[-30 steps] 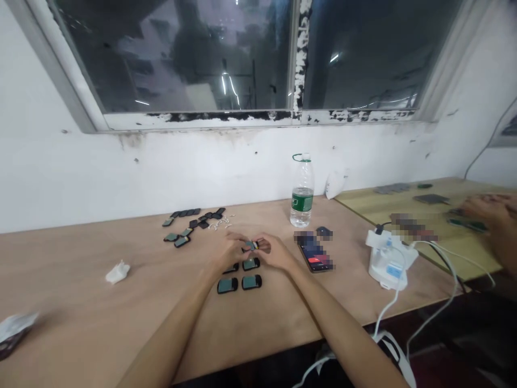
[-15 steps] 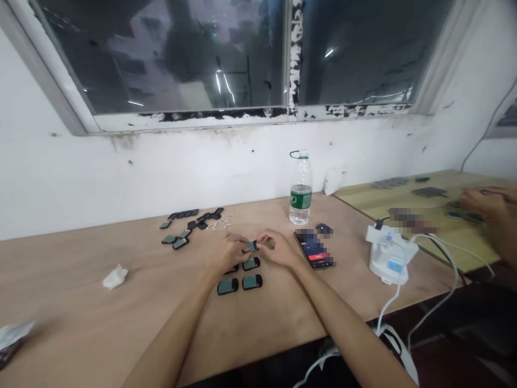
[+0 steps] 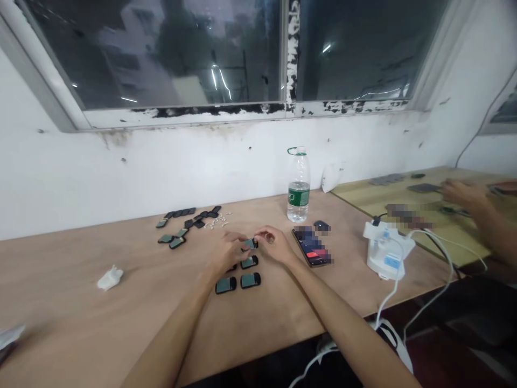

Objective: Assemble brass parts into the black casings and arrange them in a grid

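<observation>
Above the counter (image 3: 121, 323), both the left hand (image 3: 226, 252) and right hand (image 3: 274, 245) pinch one chip (image 3: 250, 243), steadying it over three laid-out chips (image 3: 241, 276).

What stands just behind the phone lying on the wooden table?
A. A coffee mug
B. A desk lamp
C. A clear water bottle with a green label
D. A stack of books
C: a clear water bottle with a green label stands upright on the table, just behind the phone and near the wall.
</observation>
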Demonstrator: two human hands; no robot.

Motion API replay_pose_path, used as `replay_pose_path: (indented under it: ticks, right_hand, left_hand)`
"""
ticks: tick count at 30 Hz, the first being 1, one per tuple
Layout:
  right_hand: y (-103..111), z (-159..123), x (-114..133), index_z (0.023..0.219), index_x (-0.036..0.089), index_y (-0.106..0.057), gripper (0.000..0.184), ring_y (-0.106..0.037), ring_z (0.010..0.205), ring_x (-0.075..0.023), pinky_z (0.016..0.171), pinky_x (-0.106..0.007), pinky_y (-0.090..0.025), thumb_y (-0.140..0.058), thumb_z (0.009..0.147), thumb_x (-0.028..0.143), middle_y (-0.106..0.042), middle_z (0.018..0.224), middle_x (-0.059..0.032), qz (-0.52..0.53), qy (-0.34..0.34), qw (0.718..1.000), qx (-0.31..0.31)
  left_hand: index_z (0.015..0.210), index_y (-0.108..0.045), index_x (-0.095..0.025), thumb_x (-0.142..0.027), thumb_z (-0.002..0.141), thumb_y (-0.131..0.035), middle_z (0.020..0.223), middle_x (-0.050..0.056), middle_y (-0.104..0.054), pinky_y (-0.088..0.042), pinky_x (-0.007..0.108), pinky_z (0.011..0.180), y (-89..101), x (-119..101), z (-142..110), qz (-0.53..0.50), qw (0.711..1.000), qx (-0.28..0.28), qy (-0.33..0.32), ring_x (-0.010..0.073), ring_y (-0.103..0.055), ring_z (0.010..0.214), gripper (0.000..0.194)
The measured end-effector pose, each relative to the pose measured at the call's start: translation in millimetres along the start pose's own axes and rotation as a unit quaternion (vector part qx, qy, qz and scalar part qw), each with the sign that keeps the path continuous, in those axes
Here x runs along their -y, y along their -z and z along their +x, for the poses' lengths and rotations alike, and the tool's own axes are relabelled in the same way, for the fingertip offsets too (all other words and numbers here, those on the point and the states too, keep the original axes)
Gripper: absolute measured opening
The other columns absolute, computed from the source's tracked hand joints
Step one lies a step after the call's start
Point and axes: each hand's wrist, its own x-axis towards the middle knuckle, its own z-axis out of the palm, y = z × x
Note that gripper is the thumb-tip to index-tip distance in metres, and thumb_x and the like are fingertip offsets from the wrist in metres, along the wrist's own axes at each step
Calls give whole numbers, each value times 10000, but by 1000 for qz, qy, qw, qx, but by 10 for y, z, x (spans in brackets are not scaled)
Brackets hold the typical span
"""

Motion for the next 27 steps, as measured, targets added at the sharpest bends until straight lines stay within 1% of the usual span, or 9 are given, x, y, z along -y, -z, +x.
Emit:
replay_pose_path:
  ticks: [8,10,12,14,17,20,23,25,27]
  right_hand:
    - [-33,-25,48,900,190,-705,130,-659,857,-186,774,-308,-520,-644,921,302,-719,929,-55,-23,11,1000,19]
    - [-9,-44,53,990,195,-696,144,-683,915,-191,834,-325,-549,-679,901,306,-725,996,-60,15,2,999,49]
    - [14,-62,34,1098,204,-679,272,-706,960,-198,891,-346,-569,-745,853,306,-740,1054,-61,57,-17,993,100]
    - [23,-75,-5,1122,205,-682,333,-720,976,-207,918,-364,-579,-783,824,314,-752,1073,-66,72,-26,989,127]
    - [10,-74,-65,1035,188,-729,255,-733,953,-221,899,-379,-596,-780,837,341,-761,1081,-88,58,-11,992,109]
    - [12,-51,-89,983,200,-775,177,-732,1012,-245,929,-397,-590,-753,866,332,-767,1124,-103,23,28,994,104]
    - [94,-12,-95,1044,227,-791,179,-694,1136,-255,1040,-420,-534,-689,919,305,-755,1190,-98,-55,56,992,101]
    - [194,15,-113,1068,218,-786,207,-678,1145,-240,1053,-403,-515,-617,951,245,-729,1227,-104,-139,39,987,75]
    - [303,31,-142,974,193,-789,213,-672,1098,-236,1018,-385,-513,-588,921,149,-727,1171,-112,-216,9,975,51]
  left_hand:
    - [861,-783,-236,-229,854,-745,1032,51,-788,-555,354,883,11,-24,12,-7,999,-38,-20,217,-727,916,40]
    - [849,-783,-238,-245,861,-741,1020,48,-791,-555,351,872,28,-19,16,-6,999,-42,-19,216,-731,905,44]
    - [824,-784,-238,-251,866,-736,1008,44,-793,-555,350,861,41,-16,17,-3,999,-41,-16,214,-733,886,66]
    - [797,-784,-238,-251,859,-743,1000,42,-793,-556,348,858,46,-18,12,-6,999,-32,-9,214,-732,881,74]
    - [822,-796,-249,-251,862,-739,1014,44,-791,-559,349,882,38,-26,0,-22,1000,-22,5,217,-728,916,70]
    - [846,-811,-257,-261,846,-743,1048,55,-791,-558,371,929,32,-31,7,-46,998,-9,47,234,-724,961,68]
    - [807,-811,-231,-264,824,-743,1049,77,-794,-576,365,899,39,-5,50,-74,992,32,99,243,-727,939,78]
    - [766,-799,-209,-274,825,-732,1007,82,-799,-593,330,819,43,31,90,-88,987,63,115,225,-730,857,110]
    - [731,-784,-199,-292,813,-739,940,77,-801,-593,304,760,35,71,126,-98,983,87,125,211,-728,794,132]
